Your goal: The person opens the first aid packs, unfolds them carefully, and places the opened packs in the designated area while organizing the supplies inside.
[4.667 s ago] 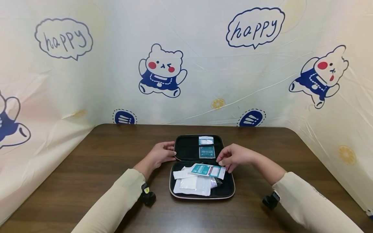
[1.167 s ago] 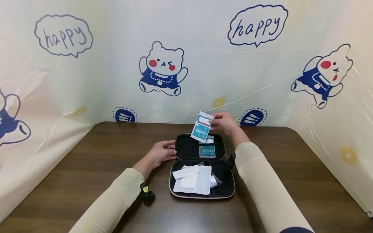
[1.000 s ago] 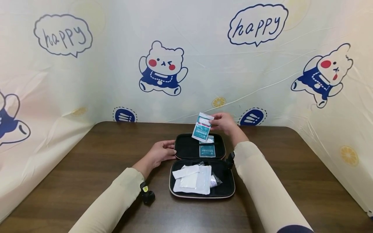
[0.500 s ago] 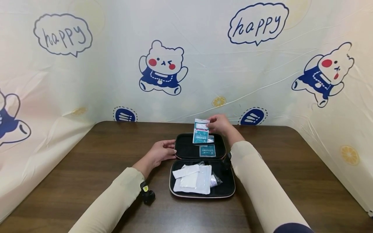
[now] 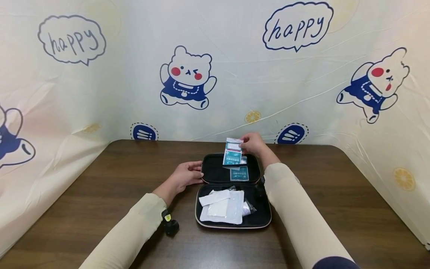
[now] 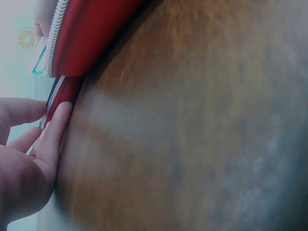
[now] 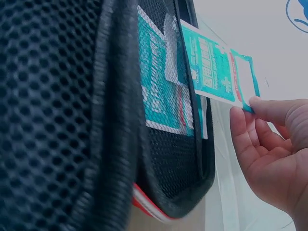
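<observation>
At the far lid [image 5: 213,170], right fingers [image 7: 240,132] pinch a packet [image 5: 232,155] up high, perhaps so its low end fits the net pocket [image 7: 168,156], and left fingers [image 6: 57,125] pinch the lid's left edge, likely steadying it.

Has a case [image 5: 215,173] on the tabletop [image 5: 100,205], packets [image 5: 239,174] in its back half, pouches [image 5: 221,209] in front, left hand [image 5: 183,177] at left edge, right hand [image 5: 254,144] near back edge.

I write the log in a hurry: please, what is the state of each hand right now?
Left hand: closed, holding the edge of the case lid.
Right hand: closed, pinching a teal-and-white packet near its top.
</observation>
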Available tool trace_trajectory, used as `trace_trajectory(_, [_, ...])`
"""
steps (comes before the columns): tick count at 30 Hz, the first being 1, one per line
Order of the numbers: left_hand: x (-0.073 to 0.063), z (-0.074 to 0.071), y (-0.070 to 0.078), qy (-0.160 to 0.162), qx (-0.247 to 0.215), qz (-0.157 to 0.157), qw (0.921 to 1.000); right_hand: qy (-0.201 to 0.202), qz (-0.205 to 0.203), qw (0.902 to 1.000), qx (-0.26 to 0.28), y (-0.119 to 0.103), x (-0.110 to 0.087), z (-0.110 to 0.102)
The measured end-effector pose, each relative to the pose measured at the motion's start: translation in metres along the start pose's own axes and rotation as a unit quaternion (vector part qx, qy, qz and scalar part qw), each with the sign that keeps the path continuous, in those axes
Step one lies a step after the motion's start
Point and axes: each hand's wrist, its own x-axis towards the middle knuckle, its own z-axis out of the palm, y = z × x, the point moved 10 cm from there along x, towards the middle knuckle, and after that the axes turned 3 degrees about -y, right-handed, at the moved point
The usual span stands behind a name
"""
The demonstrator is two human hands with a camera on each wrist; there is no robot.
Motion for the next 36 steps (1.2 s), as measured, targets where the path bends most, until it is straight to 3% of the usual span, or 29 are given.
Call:
trace_trajectory(8, [-0.001, 0.001, 0.002, -0.004, 0.001, 0.003, 1.0, -0.038, -0.005, 0.9984, -0.042, 0.004, 0.0, 0.011])
trace_trajectory(17, [0.0, 0.001, 0.001, -0.004, 0.003, 0.0, 1.0, -0.11, -0.005, 0.9922, -0.059, 0.01, -0.001, 0.031])
trace_trajectory(36, [0.0, -0.001, 0.0, 0.003, -0.003, -0.002, 1.0, -0.111, -0.035, 0.9895, -0.086, 0.006, -0.002, 0.043])
